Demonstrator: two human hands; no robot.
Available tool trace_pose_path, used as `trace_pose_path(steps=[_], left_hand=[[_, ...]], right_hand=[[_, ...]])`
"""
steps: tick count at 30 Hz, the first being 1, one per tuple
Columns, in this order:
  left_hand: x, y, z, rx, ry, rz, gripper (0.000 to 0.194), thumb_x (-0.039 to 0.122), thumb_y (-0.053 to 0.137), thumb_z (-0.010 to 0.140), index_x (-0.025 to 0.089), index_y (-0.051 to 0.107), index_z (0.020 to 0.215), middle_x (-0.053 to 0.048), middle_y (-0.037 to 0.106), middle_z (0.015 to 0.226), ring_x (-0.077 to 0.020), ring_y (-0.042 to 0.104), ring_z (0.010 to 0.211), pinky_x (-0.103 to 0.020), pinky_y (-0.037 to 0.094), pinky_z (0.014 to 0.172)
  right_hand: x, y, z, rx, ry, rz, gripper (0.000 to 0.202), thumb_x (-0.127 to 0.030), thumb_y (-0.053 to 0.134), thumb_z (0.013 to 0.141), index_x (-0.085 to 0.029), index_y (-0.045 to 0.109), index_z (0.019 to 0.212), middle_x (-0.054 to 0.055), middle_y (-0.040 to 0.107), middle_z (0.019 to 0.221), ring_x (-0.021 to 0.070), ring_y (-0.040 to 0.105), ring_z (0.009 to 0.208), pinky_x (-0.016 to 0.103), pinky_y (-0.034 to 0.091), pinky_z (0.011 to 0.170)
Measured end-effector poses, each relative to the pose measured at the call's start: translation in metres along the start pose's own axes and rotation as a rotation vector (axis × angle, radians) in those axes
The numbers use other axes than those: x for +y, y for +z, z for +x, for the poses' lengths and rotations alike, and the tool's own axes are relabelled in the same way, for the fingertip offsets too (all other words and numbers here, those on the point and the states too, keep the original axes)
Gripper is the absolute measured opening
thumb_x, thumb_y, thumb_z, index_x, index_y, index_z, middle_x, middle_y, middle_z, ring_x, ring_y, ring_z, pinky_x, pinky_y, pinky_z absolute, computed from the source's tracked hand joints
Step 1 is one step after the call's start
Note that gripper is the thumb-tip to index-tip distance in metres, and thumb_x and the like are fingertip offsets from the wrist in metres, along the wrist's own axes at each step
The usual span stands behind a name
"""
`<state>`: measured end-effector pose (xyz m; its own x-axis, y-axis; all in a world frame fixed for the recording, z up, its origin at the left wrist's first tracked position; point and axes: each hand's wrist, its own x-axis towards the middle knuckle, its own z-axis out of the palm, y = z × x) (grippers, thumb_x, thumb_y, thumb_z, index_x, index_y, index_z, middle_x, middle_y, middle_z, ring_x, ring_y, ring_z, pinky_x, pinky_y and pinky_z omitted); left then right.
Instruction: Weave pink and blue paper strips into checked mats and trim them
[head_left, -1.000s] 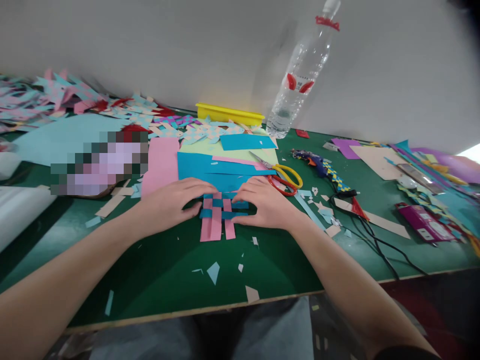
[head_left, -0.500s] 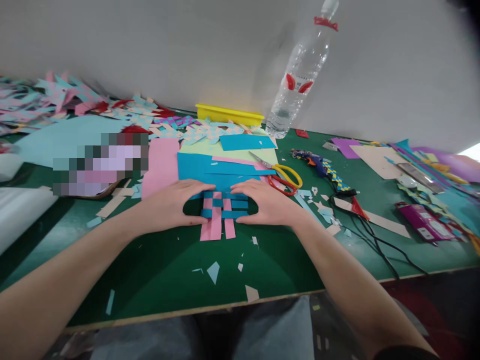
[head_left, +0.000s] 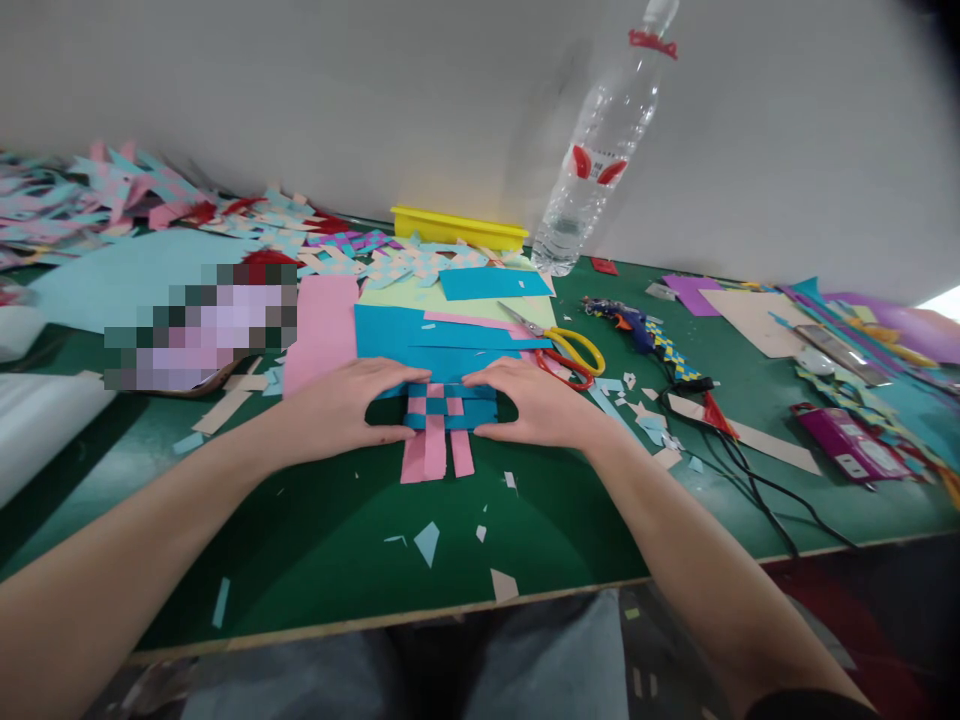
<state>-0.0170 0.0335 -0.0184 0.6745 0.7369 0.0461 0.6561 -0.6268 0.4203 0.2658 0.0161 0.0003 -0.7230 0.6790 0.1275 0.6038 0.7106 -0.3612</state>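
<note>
My left hand [head_left: 346,402] curves round the left end of a small weave of blue and pink paper strips [head_left: 436,406], thumb at the near edge and fingers at the far edge. On the opposite end my right hand [head_left: 541,405] grips it the same way. Blue strips run crosswise over and under the pink ones, whose loose ends [head_left: 433,462] point toward me. Fingertips cover the weave's far corners. Just beyond it lies a blue paper sheet [head_left: 384,338]. Scissors [head_left: 576,345] with yellow and red handles rest beyond my right hand.
A pink sheet [head_left: 324,320] and a pixelated flat object [head_left: 217,330] lie to the left. Behind stand a plastic bottle [head_left: 596,140] and a yellow tray [head_left: 459,228]. On the right are a glue gun [head_left: 637,330], black cable [head_left: 739,470] and purple box [head_left: 851,445]. Paper scraps [head_left: 427,544] dot the green table.
The nearest blue strip has slid away from me, up against the other blue strips, so the gap in the weave has narrowed. Both hands stay in nearly the same place.
</note>
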Motion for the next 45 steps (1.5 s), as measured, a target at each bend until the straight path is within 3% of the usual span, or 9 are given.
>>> trace_pose_path(steps=[9,20,30,35,40,45], left_hand=[[-0.002,0.002,0.0,0.014,0.008,-0.029,0.068,0.067,0.054,0.082,0.026,0.051,0.136,-0.01,0.059,0.131,-0.0317,0.054,0.118,-0.047,0.044,0.099],[0.001,0.001,0.0,-0.005,-0.001,-0.035,0.061,0.063,0.046,0.088,0.023,0.05,0.134,-0.01,0.058,0.133,-0.0292,0.054,0.119,-0.043,0.043,0.1],[0.005,-0.001,0.001,0.011,-0.03,-0.071,0.057,0.06,0.04,0.093,0.021,0.05,0.132,-0.01,0.059,0.13,-0.027,0.054,0.118,-0.041,0.045,0.097],[0.005,0.001,0.002,0.032,-0.02,-0.07,0.052,0.057,0.04,0.094,0.021,0.052,0.13,-0.01,0.059,0.131,-0.0266,0.053,0.12,-0.041,0.045,0.098],[0.008,0.0,0.001,0.028,-0.024,-0.068,0.05,0.054,0.041,0.094,0.02,0.052,0.129,-0.011,0.059,0.13,-0.0266,0.053,0.119,-0.041,0.044,0.098],[0.008,-0.001,0.001,0.016,-0.044,-0.084,0.05,0.055,0.038,0.095,0.021,0.052,0.13,-0.01,0.059,0.13,-0.0271,0.053,0.119,-0.041,0.044,0.098]], right_hand=[[0.001,0.001,0.0,0.007,-0.028,-0.01,0.047,-0.042,0.061,0.087,-0.017,0.056,0.126,0.01,0.063,0.124,0.0269,0.056,0.115,0.045,0.045,0.095],[-0.01,0.002,0.001,0.06,-0.08,0.006,0.054,-0.052,0.061,0.085,-0.019,0.054,0.128,0.01,0.057,0.135,0.0276,0.051,0.124,0.046,0.037,0.105],[-0.033,0.016,0.006,0.125,-0.125,-0.014,0.07,-0.056,0.067,0.078,-0.018,0.046,0.134,0.011,0.061,0.128,0.0272,0.053,0.119,0.044,0.038,0.103],[-0.042,0.028,0.01,0.224,-0.11,-0.039,0.055,-0.051,0.063,0.083,-0.017,0.052,0.125,0.013,0.065,0.12,0.0282,0.056,0.114,0.046,0.038,0.101],[-0.041,0.034,0.013,0.284,-0.136,-0.048,0.018,-0.034,0.057,0.091,-0.019,0.064,0.098,0.008,0.072,0.103,0.0219,0.063,0.097,0.04,0.042,0.096],[-0.039,0.035,0.015,0.297,-0.078,-0.049,0.02,-0.029,0.051,0.095,-0.021,0.07,0.096,0.004,0.074,0.09,0.0191,0.065,0.088,0.039,0.043,0.095]])
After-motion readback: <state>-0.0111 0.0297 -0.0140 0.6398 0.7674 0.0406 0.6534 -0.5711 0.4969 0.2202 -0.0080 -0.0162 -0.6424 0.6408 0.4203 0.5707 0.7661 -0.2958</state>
